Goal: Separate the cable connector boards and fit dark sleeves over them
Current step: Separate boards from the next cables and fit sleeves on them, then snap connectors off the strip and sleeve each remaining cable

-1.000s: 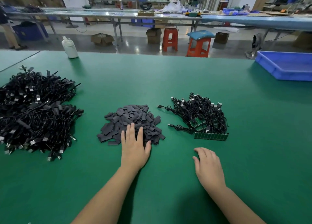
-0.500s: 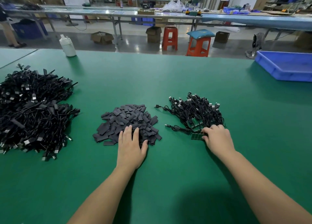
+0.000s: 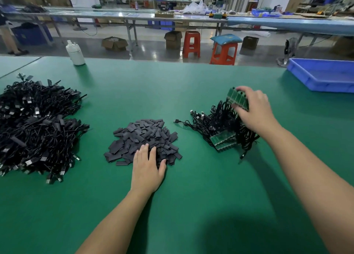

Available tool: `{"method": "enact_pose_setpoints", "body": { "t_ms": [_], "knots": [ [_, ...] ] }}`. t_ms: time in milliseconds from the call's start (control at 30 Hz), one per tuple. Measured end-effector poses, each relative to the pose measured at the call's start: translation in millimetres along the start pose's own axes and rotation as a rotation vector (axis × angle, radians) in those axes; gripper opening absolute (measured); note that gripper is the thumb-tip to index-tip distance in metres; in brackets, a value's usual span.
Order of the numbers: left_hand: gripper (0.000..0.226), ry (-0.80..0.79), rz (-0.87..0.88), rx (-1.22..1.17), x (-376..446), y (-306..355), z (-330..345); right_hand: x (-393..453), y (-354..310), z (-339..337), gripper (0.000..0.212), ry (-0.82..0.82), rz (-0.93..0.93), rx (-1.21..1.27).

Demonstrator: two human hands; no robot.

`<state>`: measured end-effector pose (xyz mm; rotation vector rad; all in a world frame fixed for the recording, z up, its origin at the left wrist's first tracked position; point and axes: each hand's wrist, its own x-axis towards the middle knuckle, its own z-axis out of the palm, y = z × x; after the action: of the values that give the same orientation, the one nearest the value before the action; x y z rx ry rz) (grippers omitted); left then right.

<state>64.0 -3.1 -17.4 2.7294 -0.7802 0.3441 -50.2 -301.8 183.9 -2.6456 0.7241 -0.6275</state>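
Observation:
A heap of flat dark sleeves (image 3: pixel 142 138) lies at the middle of the green table (image 3: pixel 191 205). My left hand (image 3: pixel 146 169) rests flat on its near edge, fingers straight. To the right, my right hand (image 3: pixel 252 108) grips a green strip of joined connector boards (image 3: pixel 236 97) and holds it lifted, with black cables (image 3: pixel 220 119) hanging from it down to the table. A second green board strip (image 3: pixel 223 139) lies flat among those cables.
A big pile of black cables with plugs (image 3: pixel 36 127) fills the table's left side. A white bottle (image 3: pixel 75 53) stands at the far left edge, a blue tray (image 3: pixel 323 74) at the far right. Stools and benches stand beyond the table.
My right hand went from the bare table to the green board strip, took hold of it and lifted it with its cables. My left hand stayed on the sleeves.

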Motion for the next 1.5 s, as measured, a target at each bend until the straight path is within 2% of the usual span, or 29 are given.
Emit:
{"method": "enact_pose_setpoints", "body": {
  "t_ms": [100, 167, 267, 367, 467, 567, 633, 700, 767, 867, 933, 1000, 1133, 1267, 1367, 1500],
  "knots": [
    [0.061, 0.008, 0.002, 0.000, 1, 0, 1, 9, -16, -25, 0.045, 0.137, -0.070, 0.045],
    [0.061, 0.011, 0.002, -0.002, 1, 0, 2, 8, -25, -45, 0.039, 0.130, -0.123, -0.003],
    [0.061, 0.027, 0.009, 0.003, 1, -1, 2, 2, -32, -67, 0.028, -0.021, -0.196, -0.088],
    [0.060, 0.044, 0.017, 0.004, 1, -1, 1, -13, -33, -79, 0.035, -0.191, -0.217, -0.127],
    [0.058, 0.071, 0.051, 0.002, 1, -1, 3, -28, -31, -82, 0.043, -0.289, -0.245, -0.089],
    [0.055, 0.092, 0.119, -0.012, 0, -1, -2, -44, -30, -80, 0.028, -0.456, -0.256, 0.002],
    [0.051, 0.105, 0.188, -0.021, -2, 3, -10, -53, -28, -73, 0.038, -0.565, -0.255, 0.070],
    [0.043, 0.104, 0.225, -0.152, -8, 17, -20, -62, -24, -61, 0.041, -0.661, -0.263, 0.072],
    [0.037, 0.048, 0.161, -0.463, -13, 47, -40, -70, -18, -47, 0.041, -0.756, -0.272, 0.049],
    [0.035, -0.240, 0.057, -0.912, -18, 100, -79, -78, -10, -28, 0.041, -0.863, -0.254, 0.033],
    [0.030, -0.437, 0.059, -1.026, -22, 127, -93, -80, -6, -19, 0.040, -0.903, -0.225, 0.050],
    [0.018, -0.480, 0.082, -0.995, -26, 145, -99, -81, -3, -14, 0.036, -0.940, -0.188, 0.050],
    [0.029, -0.512, -0.003, -0.984, -30, 160, -97, -81, 3, -7, 0.031, -0.932, -0.148, 0.008],
    [0.039, -0.433, -0.077, -0.749, -26, 162, -91, -85, 2, 8, 0.024, -0.810, -0.182, 0.028],
    [0.037, -0.436, -0.119, -0.702, -24, 164, -89, -88, 0, 19, 0.022, -0.701, -0.227, 0.024],
    [0.037, -0.395, -0.144, -0.655, -24, 165, -84, -89, 1, 29, 0.028, -0.661, -0.194, 0.016]
  ]
}}
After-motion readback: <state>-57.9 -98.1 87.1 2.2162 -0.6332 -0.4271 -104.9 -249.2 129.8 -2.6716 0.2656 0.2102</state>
